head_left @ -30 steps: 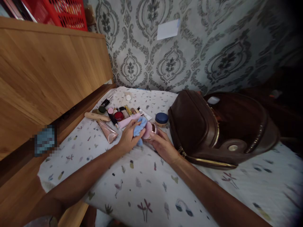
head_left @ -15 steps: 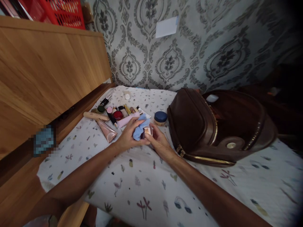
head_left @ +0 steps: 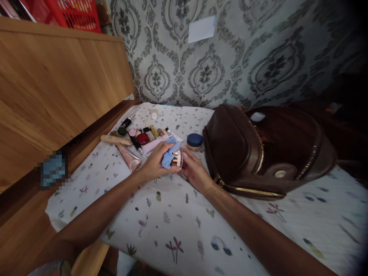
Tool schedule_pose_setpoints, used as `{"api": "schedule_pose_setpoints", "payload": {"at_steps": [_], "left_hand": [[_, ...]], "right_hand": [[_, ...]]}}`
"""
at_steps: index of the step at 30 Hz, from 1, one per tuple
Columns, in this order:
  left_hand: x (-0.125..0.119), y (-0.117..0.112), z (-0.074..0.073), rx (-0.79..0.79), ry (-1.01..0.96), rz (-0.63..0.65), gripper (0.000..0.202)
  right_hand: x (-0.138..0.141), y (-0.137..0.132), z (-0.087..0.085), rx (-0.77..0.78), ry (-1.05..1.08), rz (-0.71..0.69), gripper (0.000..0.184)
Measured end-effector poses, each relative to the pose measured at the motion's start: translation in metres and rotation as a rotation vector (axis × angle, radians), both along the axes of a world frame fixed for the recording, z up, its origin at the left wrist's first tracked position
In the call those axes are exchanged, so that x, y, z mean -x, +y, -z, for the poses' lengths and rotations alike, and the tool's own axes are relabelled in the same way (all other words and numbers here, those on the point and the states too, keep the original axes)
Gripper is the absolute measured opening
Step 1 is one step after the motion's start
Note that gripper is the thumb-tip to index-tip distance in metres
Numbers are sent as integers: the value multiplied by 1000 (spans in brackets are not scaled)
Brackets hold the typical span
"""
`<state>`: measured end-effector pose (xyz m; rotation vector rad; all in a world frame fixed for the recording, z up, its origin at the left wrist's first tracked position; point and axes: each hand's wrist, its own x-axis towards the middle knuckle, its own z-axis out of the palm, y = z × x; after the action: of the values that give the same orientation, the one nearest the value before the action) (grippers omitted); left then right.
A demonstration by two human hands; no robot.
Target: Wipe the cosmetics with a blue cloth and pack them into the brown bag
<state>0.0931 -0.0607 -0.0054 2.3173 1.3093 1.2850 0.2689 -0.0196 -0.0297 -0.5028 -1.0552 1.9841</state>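
Note:
A small clear cosmetic jar (head_left: 178, 158) with a rose-gold band is held between my two hands above the printed sheet. My left hand (head_left: 153, 163) is closed around a light blue cloth (head_left: 168, 158), which presses against the jar's left side. On the jar's other side, my right hand (head_left: 196, 171) grips it with bent fingers, partly hidden behind it. Just beyond my hands stands a blue-lidded jar (head_left: 194, 140). Left of them lie a pink tube (head_left: 152, 144), a rose-gold tube (head_left: 130, 158) and a round red container (head_left: 142, 138).
A brown leather bag (head_left: 230, 153) with gold zippers lies unzipped to the right. Several more cosmetics, among them a beige tube (head_left: 115, 140), sit at the left back. A wooden cabinet (head_left: 63, 76) borders the left, with a red basket (head_left: 77, 15) on top. Patterned wallpaper (head_left: 201, 76) covers the back wall.
The jar has turned in my hands, showing more of its rose-gold band and clear side. My right fingers have shifted behind it. The cloth stays in my left hand.

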Motion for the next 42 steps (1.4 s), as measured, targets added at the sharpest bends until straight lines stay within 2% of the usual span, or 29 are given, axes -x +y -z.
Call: {"api": "schedule_pose_setpoints", "payload": {"at_steps": [3, 7, 10, 12, 17, 20, 27, 31, 36, 42], "left_hand": [[-3, -4, -3, -1, 0, 9, 62], [-2, -6, -7, -26, -25, 15, 37], [2, -4, -7, -59, -58, 6, 29], [4, -2, -5, -59, -54, 12, 35], [5, -2, 1, 10, 93, 32, 85], [4, -3, 1, 17, 136, 13, 84], [7, 0, 7, 19, 30, -2, 84], [5, -1, 6, 45, -22, 6, 78], [2, -3, -2, 2, -87, 46, 56], [5, 1, -1, -54, -183, -19, 37]], "right_hand": [[1, 0, 1, 2, -10, 32, 50], [1, -1, 1, -16, -47, 11, 50], [1, -1, 0, -29, -65, -10, 52], [0, -1, 0, -42, -71, -21, 50], [1, 0, -1, -32, -67, -24, 48], [1, 0, -2, -29, -65, -36, 50], [2, -3, -3, -17, -49, 23, 43], [1, -1, -1, -36, -51, 0, 41], [-1, -1, -2, -84, -96, -54, 48], [-1, -2, -5, -61, -174, -90, 56]]}}
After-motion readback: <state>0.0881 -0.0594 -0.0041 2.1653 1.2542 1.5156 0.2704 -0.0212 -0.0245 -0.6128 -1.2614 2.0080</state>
